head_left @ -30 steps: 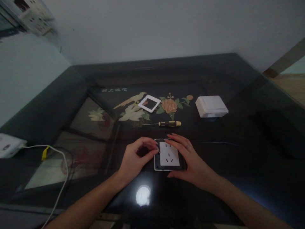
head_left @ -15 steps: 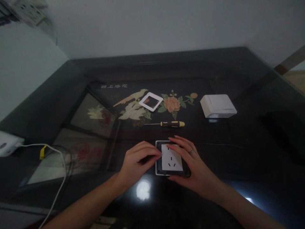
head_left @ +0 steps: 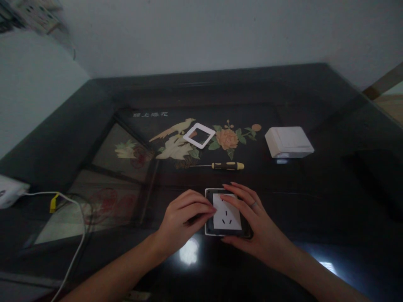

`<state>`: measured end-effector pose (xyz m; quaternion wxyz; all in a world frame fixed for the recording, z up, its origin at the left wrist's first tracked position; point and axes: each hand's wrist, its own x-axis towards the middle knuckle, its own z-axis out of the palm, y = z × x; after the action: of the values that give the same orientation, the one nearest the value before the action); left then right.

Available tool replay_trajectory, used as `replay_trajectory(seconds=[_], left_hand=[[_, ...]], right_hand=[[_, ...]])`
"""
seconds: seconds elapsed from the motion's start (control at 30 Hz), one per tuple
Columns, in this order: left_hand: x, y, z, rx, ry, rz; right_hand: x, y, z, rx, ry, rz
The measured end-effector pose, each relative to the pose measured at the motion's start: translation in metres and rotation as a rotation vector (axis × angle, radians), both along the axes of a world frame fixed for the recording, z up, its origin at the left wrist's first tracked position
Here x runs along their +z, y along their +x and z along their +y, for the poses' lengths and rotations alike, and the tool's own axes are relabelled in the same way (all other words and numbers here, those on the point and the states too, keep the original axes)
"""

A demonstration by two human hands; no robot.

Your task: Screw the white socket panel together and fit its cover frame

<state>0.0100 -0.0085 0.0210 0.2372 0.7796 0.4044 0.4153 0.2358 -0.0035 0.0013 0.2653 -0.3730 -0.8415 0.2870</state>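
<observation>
A wall socket [head_left: 227, 218] with a white face and a dark frame lies on the dark glossy table [head_left: 315, 201] close to me. My left hand [head_left: 182, 220] is curled, its fingertips pressed against the socket's left edge. My right hand [head_left: 255, 222] wraps the socket's right side, fingers lying across its top corner and thumb under its near edge. A ring shows on one right finger.
Beyond the socket lie a small yellow-and-black screwdriver [head_left: 225, 166], a white square frame [head_left: 199, 135] and a white switch box [head_left: 289, 142]. At the far left a white device [head_left: 9, 191] with a white cable [head_left: 80, 235] sits by the table's edge.
My left fingers have slid right onto the socket's left edge. The right hand stays wrapped on the socket; the view shifted slightly.
</observation>
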Motion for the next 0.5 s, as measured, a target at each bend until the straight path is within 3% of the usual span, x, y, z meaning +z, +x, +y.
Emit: replay_trajectory(seconds=[0.5], left_hand=[[-0.0023,0.0017,-0.0011,0.086,-0.217,-0.077]], right_hand=[[0.0007,-0.0001,-0.0008,0.006,0.011,-0.024]])
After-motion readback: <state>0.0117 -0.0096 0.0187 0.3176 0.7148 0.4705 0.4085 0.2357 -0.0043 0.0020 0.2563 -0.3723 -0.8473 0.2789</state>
